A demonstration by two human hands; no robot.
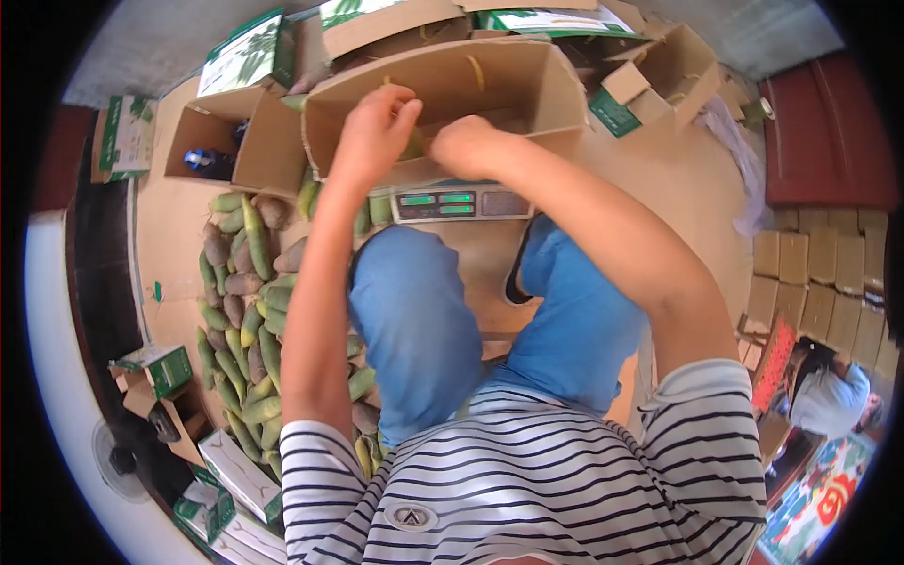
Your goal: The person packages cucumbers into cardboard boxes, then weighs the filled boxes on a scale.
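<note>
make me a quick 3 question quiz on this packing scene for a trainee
1. True or false: both hands are at the open cardboard box that sits on the scale.
2. Where does the pile of green and brown fruit lie? A) on the person's left B) on the person's right C) inside the dark red cabinet
3. What colour is the scale's lit display?

Key
1. True: the left hand and the right hand both reach over its near wall.
2. A
3. Green. Whether either hand grips anything cannot be told.
</note>
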